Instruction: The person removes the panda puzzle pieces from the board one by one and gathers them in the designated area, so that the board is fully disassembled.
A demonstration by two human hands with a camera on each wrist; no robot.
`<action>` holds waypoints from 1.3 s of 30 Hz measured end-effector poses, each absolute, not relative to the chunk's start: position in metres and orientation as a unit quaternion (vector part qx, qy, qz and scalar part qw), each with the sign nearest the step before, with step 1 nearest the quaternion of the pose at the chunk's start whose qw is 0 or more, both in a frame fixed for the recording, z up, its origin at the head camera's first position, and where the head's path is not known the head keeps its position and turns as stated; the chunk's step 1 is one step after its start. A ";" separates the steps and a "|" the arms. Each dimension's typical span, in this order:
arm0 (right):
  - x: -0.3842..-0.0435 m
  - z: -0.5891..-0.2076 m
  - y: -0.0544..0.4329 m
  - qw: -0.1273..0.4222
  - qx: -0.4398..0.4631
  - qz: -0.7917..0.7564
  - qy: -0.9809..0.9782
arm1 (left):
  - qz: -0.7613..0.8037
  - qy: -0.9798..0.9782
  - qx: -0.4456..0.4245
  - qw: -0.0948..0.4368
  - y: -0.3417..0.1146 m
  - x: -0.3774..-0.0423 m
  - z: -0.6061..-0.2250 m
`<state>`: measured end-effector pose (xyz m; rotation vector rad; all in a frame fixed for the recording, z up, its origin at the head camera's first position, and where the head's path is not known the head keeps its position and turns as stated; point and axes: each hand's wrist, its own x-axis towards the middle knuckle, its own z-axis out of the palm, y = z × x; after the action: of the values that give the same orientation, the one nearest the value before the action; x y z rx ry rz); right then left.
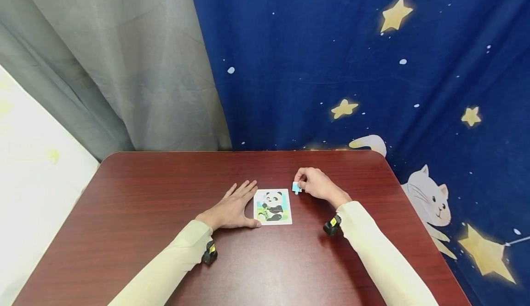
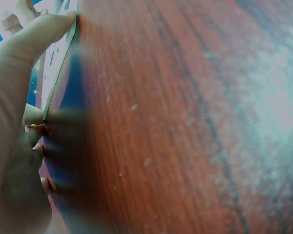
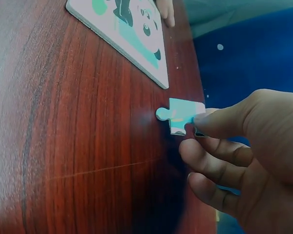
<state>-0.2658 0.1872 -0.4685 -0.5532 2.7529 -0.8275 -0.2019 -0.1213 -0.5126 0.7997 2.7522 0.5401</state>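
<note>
A square puzzle board (image 1: 288, 207) with a white border and a panda picture lies flat on the table. My left hand (image 1: 233, 207) rests at its left side, fingers spread and straight, thumb along the lower-left corner and index finger at the upper-left. In the left wrist view the thumb (image 2: 49, 29) touches the edge of the board. Just off the board's upper-right corner, my right hand (image 1: 316, 184) pinches a light-blue puzzle piece (image 3: 183, 115) between thumb and fingers. The piece's rounded tab points toward the table side, close over the wood.
The reddish-brown table (image 1: 165, 181) has rounded far corners. Behind it hang a grey curtain (image 1: 165, 66) and a blue curtain (image 1: 298, 66) with stars and a cat. Each wrist wears a small black camera (image 1: 332, 225).
</note>
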 end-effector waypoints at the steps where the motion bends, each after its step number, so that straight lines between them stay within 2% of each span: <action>1: -0.266 -0.470 0.187 0.105 -0.187 -0.279 0.936 | 0.185 0.938 0.272 0.113 -0.121 -0.202 -0.513; 22: -0.274 -0.482 0.186 0.061 -0.161 -0.252 0.952 | 0.186 0.938 0.270 0.116 -0.122 -0.203 -0.514; 39: -0.250 -0.466 0.148 0.058 -0.232 -0.224 0.945 | 0.191 0.938 0.265 0.117 -0.121 -0.203 -0.515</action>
<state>-0.2502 0.1480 -0.4656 -0.7023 2.8636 -0.6793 -0.2028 -0.1208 -0.5147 0.7752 2.7456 0.5595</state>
